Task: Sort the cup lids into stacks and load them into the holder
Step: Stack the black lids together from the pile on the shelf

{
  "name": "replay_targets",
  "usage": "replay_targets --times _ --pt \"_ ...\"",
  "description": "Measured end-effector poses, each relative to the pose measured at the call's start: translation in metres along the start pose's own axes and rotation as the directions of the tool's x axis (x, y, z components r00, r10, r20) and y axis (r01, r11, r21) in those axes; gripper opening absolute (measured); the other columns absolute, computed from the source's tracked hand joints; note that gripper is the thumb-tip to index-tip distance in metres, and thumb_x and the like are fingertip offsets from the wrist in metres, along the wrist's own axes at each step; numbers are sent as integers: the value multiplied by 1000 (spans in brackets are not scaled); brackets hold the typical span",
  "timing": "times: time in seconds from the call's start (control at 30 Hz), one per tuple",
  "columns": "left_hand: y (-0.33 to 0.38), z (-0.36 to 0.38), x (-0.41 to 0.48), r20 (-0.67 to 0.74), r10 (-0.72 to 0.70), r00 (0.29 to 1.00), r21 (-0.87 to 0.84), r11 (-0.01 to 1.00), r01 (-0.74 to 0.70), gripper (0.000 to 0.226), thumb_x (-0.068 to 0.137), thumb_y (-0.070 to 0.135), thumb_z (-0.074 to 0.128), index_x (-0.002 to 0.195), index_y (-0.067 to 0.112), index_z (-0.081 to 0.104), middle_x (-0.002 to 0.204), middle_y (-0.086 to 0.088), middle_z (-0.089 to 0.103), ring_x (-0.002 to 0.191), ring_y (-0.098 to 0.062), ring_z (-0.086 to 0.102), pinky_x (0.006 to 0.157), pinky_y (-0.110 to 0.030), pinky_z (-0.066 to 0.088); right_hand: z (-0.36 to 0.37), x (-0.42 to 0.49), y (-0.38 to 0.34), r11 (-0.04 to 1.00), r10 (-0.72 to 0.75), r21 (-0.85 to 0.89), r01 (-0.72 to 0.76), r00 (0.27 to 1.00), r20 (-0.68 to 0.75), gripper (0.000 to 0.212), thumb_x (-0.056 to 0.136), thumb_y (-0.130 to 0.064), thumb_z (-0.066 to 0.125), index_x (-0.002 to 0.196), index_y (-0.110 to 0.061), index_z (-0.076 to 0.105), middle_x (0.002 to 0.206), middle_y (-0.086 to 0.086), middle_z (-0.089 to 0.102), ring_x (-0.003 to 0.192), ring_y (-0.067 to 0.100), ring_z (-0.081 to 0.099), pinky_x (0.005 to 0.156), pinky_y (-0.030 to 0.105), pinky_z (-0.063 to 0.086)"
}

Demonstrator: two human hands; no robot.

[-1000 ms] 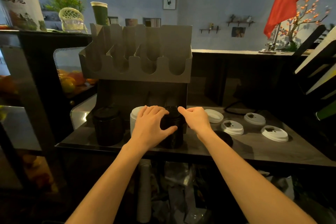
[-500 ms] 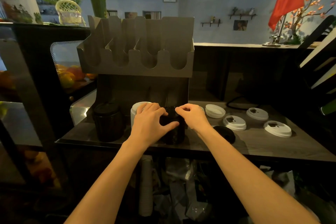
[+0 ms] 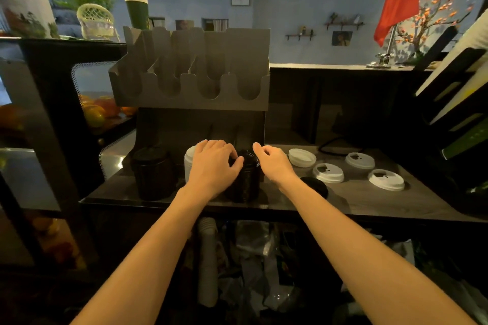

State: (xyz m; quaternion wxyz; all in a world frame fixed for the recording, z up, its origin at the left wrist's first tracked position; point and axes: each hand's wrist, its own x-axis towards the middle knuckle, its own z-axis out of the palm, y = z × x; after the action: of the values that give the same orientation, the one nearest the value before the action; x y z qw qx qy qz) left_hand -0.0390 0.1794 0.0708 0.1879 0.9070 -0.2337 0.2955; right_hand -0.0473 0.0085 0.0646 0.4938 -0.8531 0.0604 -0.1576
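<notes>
A tall stack of black lids (image 3: 247,182) stands on the dark counter (image 3: 369,203) below the grey metal lid holder (image 3: 190,103), whose slots hold nothing. My left hand (image 3: 215,166) wraps the stack's left side and top. On the stack's right upper edge, my right hand (image 3: 274,163) rests with curled fingers. A white lid stack (image 3: 189,163) is half hidden behind my left hand. Another black stack (image 3: 154,173) stands further left. Several loose white lids (image 3: 328,173) lie to the right, and one black lid (image 3: 315,186) lies beside my right forearm.
A glass case with oranges (image 3: 99,111) stands at left. A black cable (image 3: 335,148) trails at the back of the counter. Dark racks (image 3: 459,103) rise at right. Sleeved paper cups (image 3: 207,258) and plastic bags sit under the counter.
Both hands have stayed on the middle black stack, with the fingers shifting slightly at its top. The view has moved a little.
</notes>
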Motion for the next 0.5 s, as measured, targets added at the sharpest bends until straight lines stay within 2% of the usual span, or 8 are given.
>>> replay_targets --times 0.1,0.23,0.33,0.4,0.5 --pt "6 3 1 -56 15 998 -83 996 -19 13 98 39 60 97 27 64 96 15 59 95 -6 54 108 -34 35 -5 1 1 1000 -29 -7 29 999 -29 29 103 -48 46 97 -26 64 89 -5 65 87 11 60 83 36 50" --pt "21 11 1 -70 64 995 -113 991 -72 9 98 33 61 99 25 65 100 11 64 95 -7 56 104 -31 37 -20 -4 17 997 -82 0 82 996 -26 12 101 -37 55 100 -28 64 95 -9 65 93 10 61 76 26 48" --pt "38 20 2 -108 132 985 -181 972 -150 5 97 28 62 99 24 65 100 10 64 91 -4 53 100 -29 38 -37 -9 35 991 -136 -21 135 987 -88 10 101 -33 57 102 -27 65 93 -11 64 91 9 60 72 22 45" --pt "58 27 3 -132 194 972 -226 949 -220 5 96 25 64 99 22 66 100 8 64 89 -3 51 95 -27 39 -51 -13 48 988 -147 -60 140 979 -138 12 100 -32 57 103 -26 66 94 -10 64 90 8 59 72 23 46" --pt "90 42 4 -103 270 957 -297 910 -288 9 95 25 65 103 21 68 104 7 66 91 -3 53 92 -25 40 -75 -18 70 985 -136 -126 115 975 -177 14 100 -29 57 107 -23 68 101 -7 65 93 11 60 80 32 51"
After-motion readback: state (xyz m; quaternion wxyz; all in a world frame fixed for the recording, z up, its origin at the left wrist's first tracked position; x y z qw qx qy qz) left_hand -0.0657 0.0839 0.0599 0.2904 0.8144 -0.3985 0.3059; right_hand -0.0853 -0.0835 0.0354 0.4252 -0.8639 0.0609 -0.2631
